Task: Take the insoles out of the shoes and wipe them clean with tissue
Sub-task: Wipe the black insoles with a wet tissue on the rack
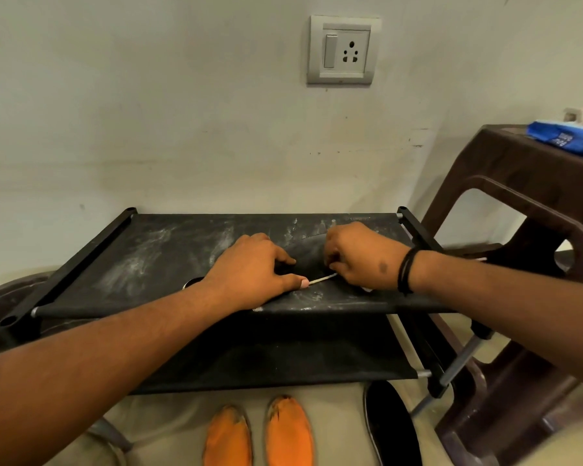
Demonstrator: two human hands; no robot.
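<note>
A black fabric shoe rack (142, 250) stands against a pale wall (148, 112); its top shelf is streaked with white dust, heaviest toward the left half. At the far left a dark brown rounded object (0, 297) sits behind the rack's left rail, not identifiable. The left hand (253, 274) rests near the shelf's front edge at centre, fingers curled down onto a dark insole (303, 257) that lies on the shelf; its thumb touches a thin pale strip (322, 280). What the strip is cannot be told. The right hand (357, 257), with black bands (406, 270) at the wrist, is curled over the insole's right part, and its fingers pinch the strip's other end. Below the rack's front edge, on the beige floor (169, 415), two orange insoles (258, 435) lie side by side, and a black insole (392, 425) lies near them to the right. A switch and socket plate (343, 50) is mounted on the wall above the rack. At the right a brown plastic stool (519, 203) stands beside the rack, carrying a blue packet (566, 136) on its top.
</note>
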